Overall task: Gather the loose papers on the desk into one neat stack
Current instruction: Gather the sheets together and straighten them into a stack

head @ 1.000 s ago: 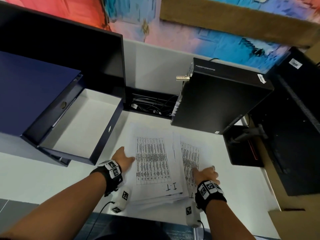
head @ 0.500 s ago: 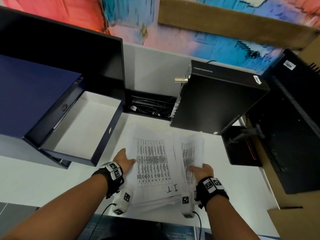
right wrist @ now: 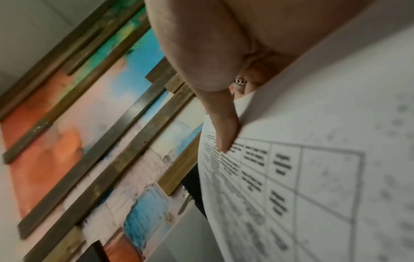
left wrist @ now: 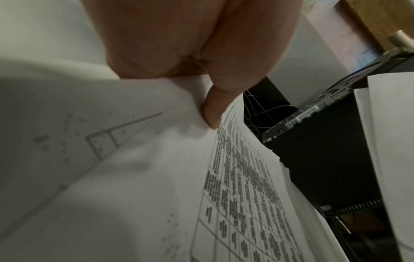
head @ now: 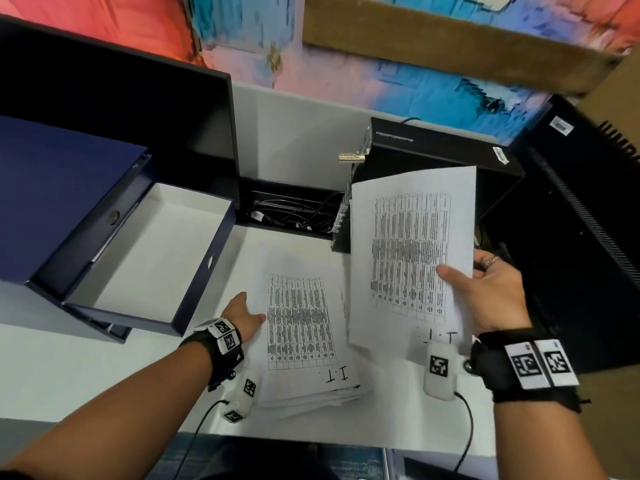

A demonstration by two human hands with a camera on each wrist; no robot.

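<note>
A stack of printed table sheets (head: 301,327) lies on the white desk (head: 69,368), its near edges fanned unevenly. My left hand (head: 242,315) rests flat on the stack's left edge, thumb (left wrist: 212,113) lying on the top sheet (left wrist: 235,195). My right hand (head: 488,292) holds a sheaf of printed sheets (head: 408,244) raised and tilted above the desk, right of the stack. Its thumb (right wrist: 224,133) presses the printed face (right wrist: 313,177); the fingers are hidden behind the paper.
An open dark blue file box (head: 149,258) lies left of the stack, against a dark monitor (head: 121,109). A black computer case (head: 433,150) with a padlock (head: 351,156) stands behind the raised sheets. Cables fill a recess (head: 291,213). Another black tower (head: 581,237) stands at right.
My right hand has picked up the sheets that lay at the stack's right side and raised them off the desk. My left hand has stayed on the stack's left edge.
</note>
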